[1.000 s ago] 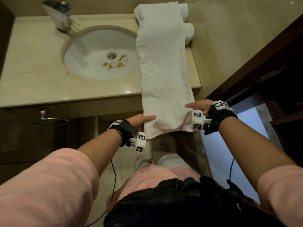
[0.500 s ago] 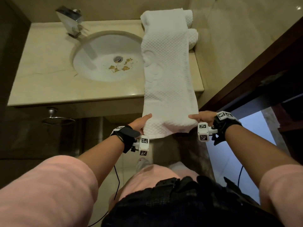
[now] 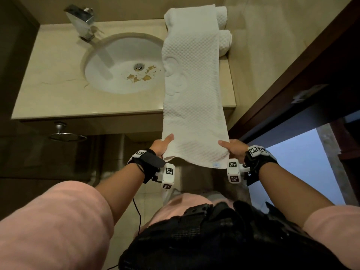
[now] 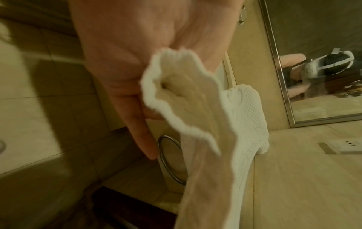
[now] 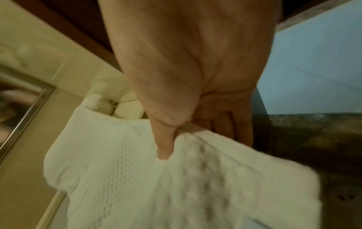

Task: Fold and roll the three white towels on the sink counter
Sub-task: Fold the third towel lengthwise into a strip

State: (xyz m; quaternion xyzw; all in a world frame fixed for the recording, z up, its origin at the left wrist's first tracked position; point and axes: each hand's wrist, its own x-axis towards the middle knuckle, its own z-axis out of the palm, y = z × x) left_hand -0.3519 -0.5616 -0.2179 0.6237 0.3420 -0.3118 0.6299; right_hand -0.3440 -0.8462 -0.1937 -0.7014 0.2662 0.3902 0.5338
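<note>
Both hands pinch the near end of a folded towel

Left hand [image 3: 161, 146] and right hand [image 3: 232, 148] each grip a near corner of the white towel [image 3: 191, 90], which runs over the counter [image 3: 58, 98] edge; two rolled towels [image 3: 225, 38] sit at the far right
</note>
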